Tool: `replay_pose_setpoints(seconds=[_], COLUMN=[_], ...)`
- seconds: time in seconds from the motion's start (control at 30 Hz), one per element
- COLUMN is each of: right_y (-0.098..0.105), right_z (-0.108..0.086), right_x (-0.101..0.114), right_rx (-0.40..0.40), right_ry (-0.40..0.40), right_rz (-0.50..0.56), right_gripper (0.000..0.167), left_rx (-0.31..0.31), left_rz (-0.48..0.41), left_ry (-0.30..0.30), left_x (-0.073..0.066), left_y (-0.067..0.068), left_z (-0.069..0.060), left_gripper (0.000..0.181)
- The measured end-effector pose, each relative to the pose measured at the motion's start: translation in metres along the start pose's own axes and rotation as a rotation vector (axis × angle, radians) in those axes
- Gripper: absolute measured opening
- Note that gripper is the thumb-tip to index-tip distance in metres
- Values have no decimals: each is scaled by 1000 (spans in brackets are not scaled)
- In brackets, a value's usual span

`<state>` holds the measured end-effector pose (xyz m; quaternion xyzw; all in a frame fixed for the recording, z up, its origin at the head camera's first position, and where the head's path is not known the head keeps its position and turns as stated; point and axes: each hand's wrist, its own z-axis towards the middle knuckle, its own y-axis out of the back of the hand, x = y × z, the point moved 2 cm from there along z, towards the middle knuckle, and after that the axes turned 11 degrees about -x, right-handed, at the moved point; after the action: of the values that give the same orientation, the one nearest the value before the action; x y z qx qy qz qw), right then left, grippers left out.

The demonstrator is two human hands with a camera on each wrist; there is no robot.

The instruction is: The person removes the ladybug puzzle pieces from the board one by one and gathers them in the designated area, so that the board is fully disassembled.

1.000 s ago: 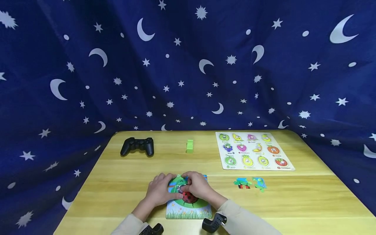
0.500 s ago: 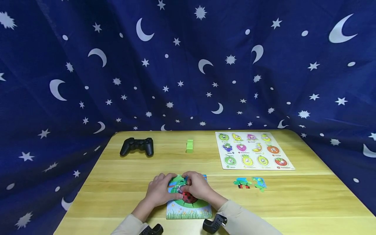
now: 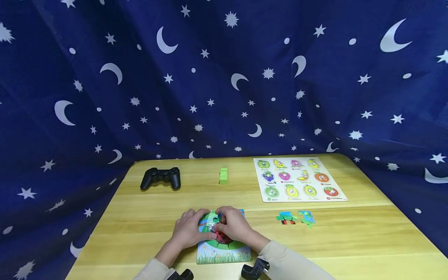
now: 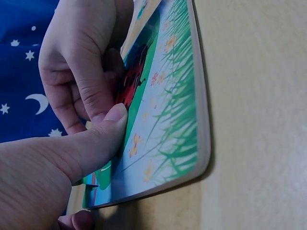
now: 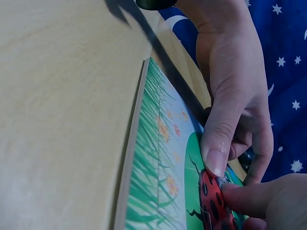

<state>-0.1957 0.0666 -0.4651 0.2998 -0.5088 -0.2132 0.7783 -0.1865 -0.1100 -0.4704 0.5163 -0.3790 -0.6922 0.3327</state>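
Observation:
A ladybug jigsaw puzzle lies flat on the table before me, with grass along its near edge. My left hand holds its left side, fingers at the far left edge and thumb over the ladybug. Over the upper right part, my right hand pinches a puzzle piece between thumb and bent fingers; the fingers largely hide that piece. In the right wrist view both thumbs meet close to the ladybug's head. Two loose puzzle pieces lie right of the puzzle, one blue, green and red, the other blue and green.
A fruit peg puzzle board lies at the back right of the wooden table. Toward the back left sits a black game controller. A small green block stands between them. Behind hangs a blue star-and-moon curtain.
The head view has shifted slightly, so everything appears a little further left. Both hands keep nearly the same place and grasp on the ladybug puzzle.

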Motion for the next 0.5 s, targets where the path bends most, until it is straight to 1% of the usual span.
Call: replay_pose_setpoints(seconds=[0.07, 0.23, 0.5], right_y=[-1, -2, -2], right_z=[0, 0, -1], right_x=[0, 0, -4], right_rx=[-1, -7, -20], right_ry=[-5, 12, 24], right_rz=[5, 19, 35], right_gripper=[37, 36, 37], left_rx=[1, 14, 37], left_rz=[-1, 0, -9], left_ry=[-2, 0, -3], left_x=[1, 2, 1], left_y=[0, 2, 3], left_z=[0, 0, 1], left_gripper=[79, 80, 79])
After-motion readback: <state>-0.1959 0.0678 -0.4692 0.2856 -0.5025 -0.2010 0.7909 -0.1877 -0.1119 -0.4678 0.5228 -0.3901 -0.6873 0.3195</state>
